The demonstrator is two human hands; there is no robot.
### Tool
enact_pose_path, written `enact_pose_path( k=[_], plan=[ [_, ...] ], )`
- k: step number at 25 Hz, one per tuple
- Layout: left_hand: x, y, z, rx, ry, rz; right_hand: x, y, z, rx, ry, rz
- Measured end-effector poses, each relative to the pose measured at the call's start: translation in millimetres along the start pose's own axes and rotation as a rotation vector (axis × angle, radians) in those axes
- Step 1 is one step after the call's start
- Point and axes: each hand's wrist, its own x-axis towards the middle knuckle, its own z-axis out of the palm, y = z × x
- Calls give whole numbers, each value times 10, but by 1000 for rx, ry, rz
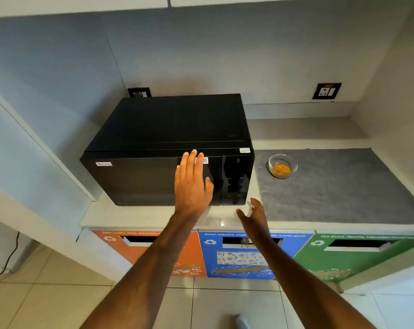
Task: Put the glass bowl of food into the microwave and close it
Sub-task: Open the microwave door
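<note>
1. Head view: our left hand [191, 184] lies flat and spread against the shut door of the microwave [168, 148], gripping nothing.
2. Our right hand [254, 213] hovers loosely spread and empty above the desk [142, 217] edge.
3. Right of it and farther back, the glass bowl [282, 166] sits on a grey mat [343, 186].

Both forearms are bare to the frame's lower edge, with no sleeves showing. The bare left hand [192, 186] and bare right hand [256, 216] carry no rings, watch or gloves.
</note>
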Motion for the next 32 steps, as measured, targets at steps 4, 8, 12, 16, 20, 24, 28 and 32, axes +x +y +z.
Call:
enact_pose_path(
  k=[4, 8, 12, 16, 20, 24, 28, 32],
  plan=[
    [-13, -14, 77, -37, 105, 5, 253, -63, 169, 2, 33, -29],
    [39, -148, 201, 70, 205, 52, 436, -64, 362, -30, 89, -85],
    [72, -162, 272, 81, 244, 40, 460, 83, 509, -16, 139, -88],
    [111, -150, 317, 125, 238, 0, 531, 204, 565, 32, 187, -92],
    [142, -124, 362, 140, 268, -22, 602, 227, 584, 56, 208, -55],
    [121, -78, 409, 150, 337, -40, 639, 245, 587, 15, 237, -105],
    [52, -21, 402, 167, 391, -30, 646, 227, 554, -6, 228, -163],
    [45, 73, 327, 144, 366, -109, 592, 109, 352, -6, 167, -322]
  ],
)
